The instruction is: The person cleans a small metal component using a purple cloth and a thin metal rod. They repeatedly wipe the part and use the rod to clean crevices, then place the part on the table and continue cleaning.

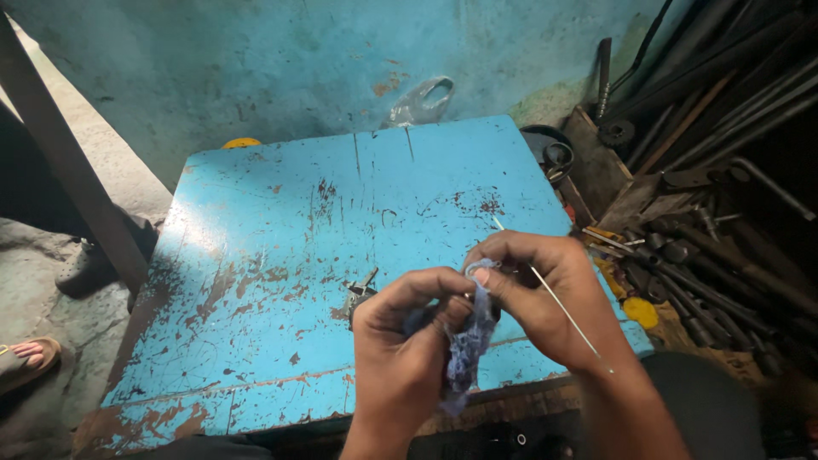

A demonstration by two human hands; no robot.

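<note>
Two hands at work over a bench; entries run from largest item to smallest.

- Wall [281, 60]: teal, stained, with bare patches; stands behind the bench and fills the top of the view.
- Table [281, 221]: blue-painted top, paint chipped to rusty brown in many spots; occupies the centre.
- Pile of metal rods and tools [716, 213]: dark, heaped to the right of the table, reaching up into the corner.
- Left hand [400, 341]: fingers curled shut around the lower bunch of a blue-grey rag [467, 345]; thumb pressed toward the right hand.
- Right hand [545, 294]: fingers pinched closed on the top edge of the rag, fingertips touching those of the left hand. A thin metal wire [558, 302] crosses this hand on a diagonal, one end showing above the knuckles, the other running down past the wrist. Whether the pinch also grips the wire: cannot tell.
- Rag: hangs between the two hands, above the table's near edge, its tail dropping below the left palm.
- Plastic bag [419, 102]: clear, crumpled, behind the table's far edge.
- Small metal part [361, 292]: dark, lying on the table just left of the left hand, partly hidden by it.
- Foot in a sandal [27, 356]: another person's, on the floor at far left.
</note>
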